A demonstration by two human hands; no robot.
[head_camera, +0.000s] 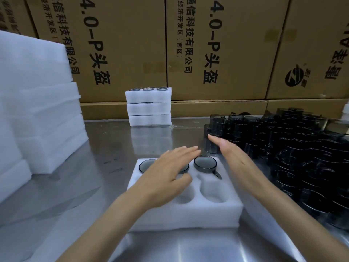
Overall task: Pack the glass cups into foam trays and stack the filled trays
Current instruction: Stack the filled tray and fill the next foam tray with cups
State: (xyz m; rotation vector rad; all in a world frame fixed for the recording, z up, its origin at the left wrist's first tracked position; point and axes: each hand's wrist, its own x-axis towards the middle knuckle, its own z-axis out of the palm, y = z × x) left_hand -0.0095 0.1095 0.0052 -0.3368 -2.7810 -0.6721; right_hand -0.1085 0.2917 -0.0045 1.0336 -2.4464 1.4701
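A white foam tray (188, 214) lies on the steel table in front of me. Its far row holds dark glass cups: one at the far right (205, 163), one at the far left (145, 165), and a middle one mostly hidden under my left hand. The near pockets (212, 192) are bare foam. My left hand (170, 171) lies flat over the tray's far row, fingers straight. My right hand (229, 151) hovers edge-on beside the tray's right side, fingers straight, holding nothing, close to a loose cup (212, 147).
A big heap of dark glass cups (294, 154) fills the table's right side. Three filled trays (149, 106) are stacked at the back. Tall piles of foam (37, 103) stand at left. Cardboard cartons (217, 50) wall off the back.
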